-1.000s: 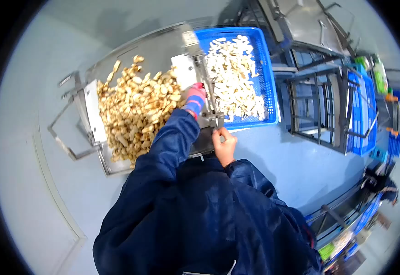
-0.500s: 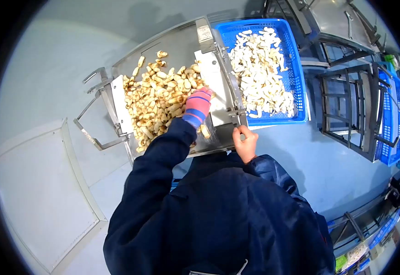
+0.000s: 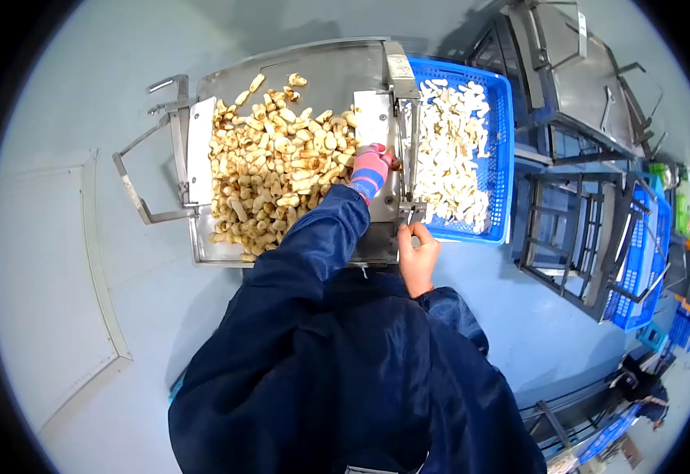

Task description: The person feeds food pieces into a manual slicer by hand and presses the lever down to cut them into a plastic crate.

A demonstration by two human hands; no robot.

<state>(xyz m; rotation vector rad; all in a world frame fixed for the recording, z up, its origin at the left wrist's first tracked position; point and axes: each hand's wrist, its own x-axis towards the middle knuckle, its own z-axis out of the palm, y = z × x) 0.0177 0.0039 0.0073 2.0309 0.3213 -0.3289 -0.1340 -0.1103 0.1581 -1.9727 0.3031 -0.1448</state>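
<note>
While the gloved left hand (image 3: 372,170) sits on the near part of the white plate (image 3: 373,118), a small brown chunk (image 3: 396,165) shows at its fingertips, right by the narrow metal frame (image 3: 408,150). Glove hides the contact, so can't tell if the chunk is gripped or just pushed. Bare right hand (image 3: 418,257) is at the frame's near end, thumb and fingers curled in; can't tell if they are closed on the metal. Hands are apart, left one farther out.

Handling, my read: chunk flat on the plate, steady light pressure from behind, fingertips tucked back from the metal edge. Right-hand motion smooth, and only with the glove clear. Glove looks like knit, so I wouldn't count on it as a guard. One chunk at a time looks safest; they're lumpy and could roll.

Left of the plate: pile of brownish chunks (image 3: 274,162) on the steel tray (image 3: 313,71), two or three strays at the far side, white board (image 3: 200,150) along the left edge. Right of the frame: blue crate (image 3: 503,150) with pale pieces (image 3: 449,150), mostly on its left side. Farther right: metal racks (image 3: 570,229), another blue crate (image 3: 646,268).
</note>
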